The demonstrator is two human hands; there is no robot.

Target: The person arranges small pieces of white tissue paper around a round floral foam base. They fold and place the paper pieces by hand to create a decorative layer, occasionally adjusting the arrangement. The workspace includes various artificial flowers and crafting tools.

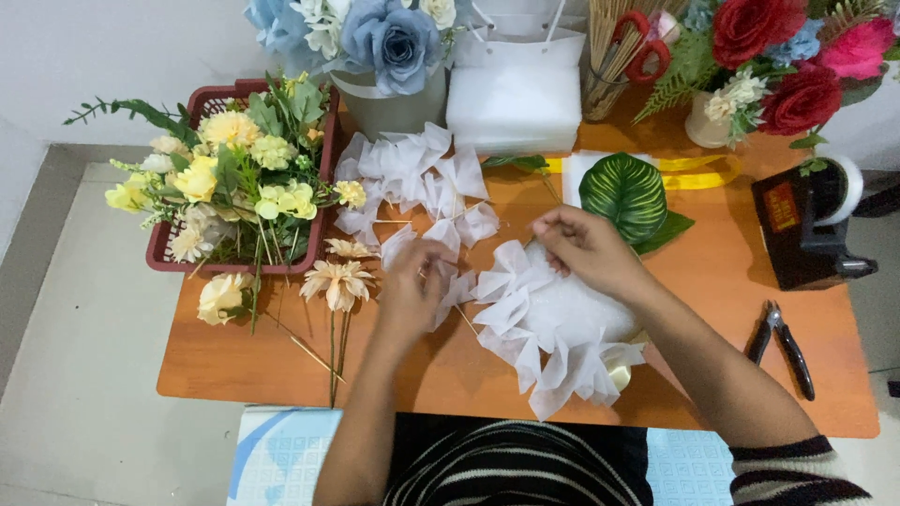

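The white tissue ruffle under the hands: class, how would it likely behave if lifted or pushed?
The white tissue ruffle probably feels very light and floppy: its thin, translucent folds sag over the table. It likely crumples or tears easily. Pushed, it would probably slide, not roll.

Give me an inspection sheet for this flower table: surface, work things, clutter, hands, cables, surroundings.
Surface: orange table, crowded along the back.
Job's things: white tissue-ruffled foam piece; loose tissue ruffles on sticks.
Clutter: red basket of yellow flowers, loose flowers, green leaf, pliers, tape dispenser, white foam block, red-handled scissors, flower pots at the back.
Hands: left hand pinches a ruffle; right hand rests on the foam piece.
Cables: nothing seen.
Surroundings: pale floor, white wall.
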